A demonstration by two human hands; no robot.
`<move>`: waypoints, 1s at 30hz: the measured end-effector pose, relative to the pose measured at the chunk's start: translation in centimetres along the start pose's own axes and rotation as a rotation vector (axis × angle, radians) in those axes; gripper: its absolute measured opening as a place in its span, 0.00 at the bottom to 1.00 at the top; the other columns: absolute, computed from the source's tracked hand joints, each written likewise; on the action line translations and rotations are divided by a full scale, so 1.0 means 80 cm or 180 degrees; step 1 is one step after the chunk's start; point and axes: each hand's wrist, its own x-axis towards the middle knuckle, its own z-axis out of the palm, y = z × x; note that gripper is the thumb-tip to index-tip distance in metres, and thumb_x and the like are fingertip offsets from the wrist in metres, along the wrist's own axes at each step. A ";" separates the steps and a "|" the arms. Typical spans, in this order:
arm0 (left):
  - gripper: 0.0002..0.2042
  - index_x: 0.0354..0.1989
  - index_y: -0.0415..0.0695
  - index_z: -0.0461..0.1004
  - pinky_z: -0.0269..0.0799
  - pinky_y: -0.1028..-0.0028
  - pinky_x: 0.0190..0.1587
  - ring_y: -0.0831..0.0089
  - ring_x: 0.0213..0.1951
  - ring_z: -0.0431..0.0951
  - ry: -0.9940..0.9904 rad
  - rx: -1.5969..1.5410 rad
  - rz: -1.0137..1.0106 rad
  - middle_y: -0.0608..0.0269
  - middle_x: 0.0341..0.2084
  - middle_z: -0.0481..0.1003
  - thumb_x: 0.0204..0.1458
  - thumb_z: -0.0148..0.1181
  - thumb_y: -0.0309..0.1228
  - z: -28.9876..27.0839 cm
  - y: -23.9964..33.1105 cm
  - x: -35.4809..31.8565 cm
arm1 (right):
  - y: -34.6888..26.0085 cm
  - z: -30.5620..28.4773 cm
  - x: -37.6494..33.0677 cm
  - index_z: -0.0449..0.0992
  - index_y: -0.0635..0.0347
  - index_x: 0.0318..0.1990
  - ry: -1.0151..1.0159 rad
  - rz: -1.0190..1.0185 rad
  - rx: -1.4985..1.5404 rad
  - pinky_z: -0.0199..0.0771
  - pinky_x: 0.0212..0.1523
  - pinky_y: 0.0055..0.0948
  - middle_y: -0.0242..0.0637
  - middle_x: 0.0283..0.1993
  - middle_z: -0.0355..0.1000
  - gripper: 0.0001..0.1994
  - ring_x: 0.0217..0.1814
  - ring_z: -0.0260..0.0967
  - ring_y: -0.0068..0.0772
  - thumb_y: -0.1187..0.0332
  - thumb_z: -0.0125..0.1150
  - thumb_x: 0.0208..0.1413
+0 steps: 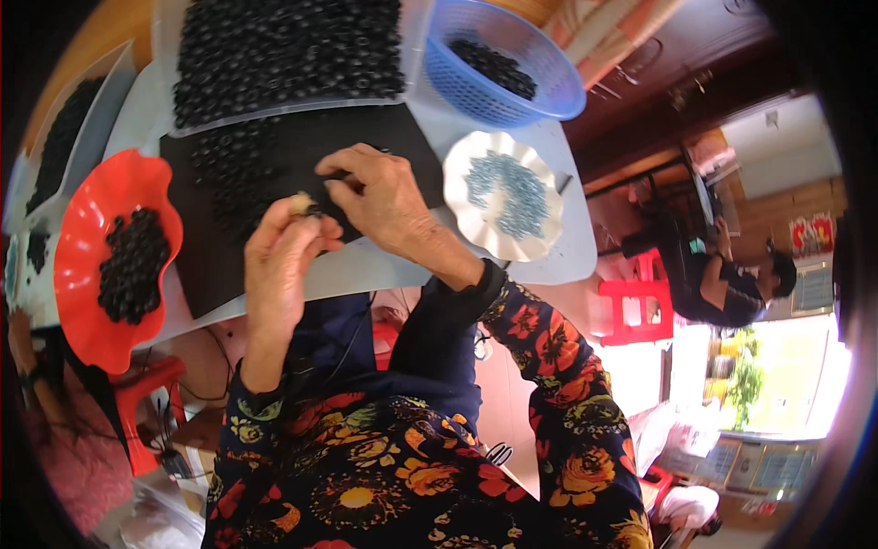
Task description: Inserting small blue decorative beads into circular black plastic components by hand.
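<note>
My left hand [282,252] is closed in a pinch, with a small black part [314,211] at its fingertips. Something pale yellow covers the tip of one of its fingers. My right hand [389,197] is just beside it, over the dark board [366,128]; its thumb and forefinger are bent together, and what lies between them is too small to make out. Loose black ring-like parts [233,169] spread over the board to the left of my hands. Right of my right hand, a white scalloped plate [450,178] holds many small pale blue, clear-looking pieces [517,197].
A clear bin [416,55] full of black parts stands behind the board. A blue basket [558,96] sits at the back right, a red wavy dish [78,256] at left, both holding black parts. Another bin [110,110] stands far left. Red stools [631,306] and other people are nearby.
</note>
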 end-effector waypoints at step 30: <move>0.07 0.41 0.38 0.73 0.74 0.69 0.44 0.67 0.37 0.77 -0.0304 0.0460 0.0036 0.56 0.33 0.76 0.56 0.51 0.22 0.003 0.004 0.004 | 0.058 -0.224 -0.063 0.80 0.60 0.34 -0.0088 0.0963 -0.1755 0.75 0.38 0.35 0.47 0.29 0.76 0.09 0.30 0.75 0.45 0.74 0.54 0.46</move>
